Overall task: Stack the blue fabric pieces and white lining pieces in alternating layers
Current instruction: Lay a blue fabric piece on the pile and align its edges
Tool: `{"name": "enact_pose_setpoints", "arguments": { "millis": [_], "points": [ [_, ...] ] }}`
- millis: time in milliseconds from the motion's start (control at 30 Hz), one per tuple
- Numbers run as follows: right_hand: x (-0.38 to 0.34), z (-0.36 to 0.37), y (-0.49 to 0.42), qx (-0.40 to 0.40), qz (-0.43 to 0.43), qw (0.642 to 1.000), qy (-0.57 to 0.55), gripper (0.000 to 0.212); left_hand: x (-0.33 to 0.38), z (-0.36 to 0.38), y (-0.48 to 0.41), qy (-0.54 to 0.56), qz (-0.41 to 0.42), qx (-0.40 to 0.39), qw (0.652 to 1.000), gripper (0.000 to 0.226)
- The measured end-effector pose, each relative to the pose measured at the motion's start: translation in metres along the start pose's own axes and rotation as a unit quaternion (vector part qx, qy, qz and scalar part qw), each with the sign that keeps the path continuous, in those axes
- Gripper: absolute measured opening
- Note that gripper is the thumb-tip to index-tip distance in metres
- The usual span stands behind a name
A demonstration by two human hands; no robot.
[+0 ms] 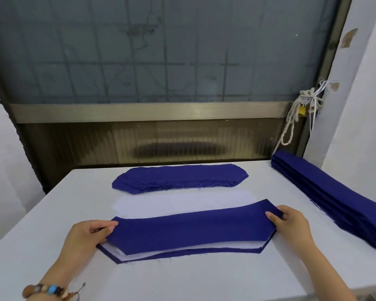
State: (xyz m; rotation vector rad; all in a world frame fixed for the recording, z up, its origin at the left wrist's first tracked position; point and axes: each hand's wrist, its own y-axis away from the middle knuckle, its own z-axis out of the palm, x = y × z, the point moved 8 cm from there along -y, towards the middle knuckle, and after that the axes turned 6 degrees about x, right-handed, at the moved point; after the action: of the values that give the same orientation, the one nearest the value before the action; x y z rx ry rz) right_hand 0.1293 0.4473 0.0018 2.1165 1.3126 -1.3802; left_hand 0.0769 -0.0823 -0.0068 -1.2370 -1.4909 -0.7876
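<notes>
A long blue fabric piece (pixel 193 230) is held at both ends just over the near stack (pixel 182 254), where white lining and a blue piece show beneath its front edge. My left hand (pixel 89 234) pinches its left end and my right hand (pixel 291 222) pinches its right end. Behind it lies a pile of white lining pieces (pixel 182 203). Farther back sits a pile of blue fabric pieces (pixel 180 177) with rounded ends.
All of this lies on a white table (pixel 52 213). A tall stack of long blue strips (pixel 330 198) runs along the table's right edge by the wall. A window frame and a hanging white rope (pixel 291 124) stand behind the table.
</notes>
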Motion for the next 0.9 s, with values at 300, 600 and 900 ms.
{"name": "enact_pose_setpoints", "arguments": {
  "millis": [300, 600, 900],
  "points": [
    [-0.003, 0.004, 0.009, 0.004, -0.031, 0.997, 0.065, 0.014, -0.008, -0.003, -0.001, -0.059, 0.024, 0.03, 0.997, 0.026],
    [-0.001, 0.009, 0.007, 0.007, -0.039, 0.996, 0.08, 0.015, 0.0, -0.003, 0.007, -0.087, 0.064, 0.043, 0.993, 0.02],
    [0.003, 0.01, 0.004, 0.023, -0.017, 0.997, 0.077, 0.02, 0.001, -0.009, 0.01, -0.121, 0.086, 0.069, 0.986, 0.023]
  ]
}}
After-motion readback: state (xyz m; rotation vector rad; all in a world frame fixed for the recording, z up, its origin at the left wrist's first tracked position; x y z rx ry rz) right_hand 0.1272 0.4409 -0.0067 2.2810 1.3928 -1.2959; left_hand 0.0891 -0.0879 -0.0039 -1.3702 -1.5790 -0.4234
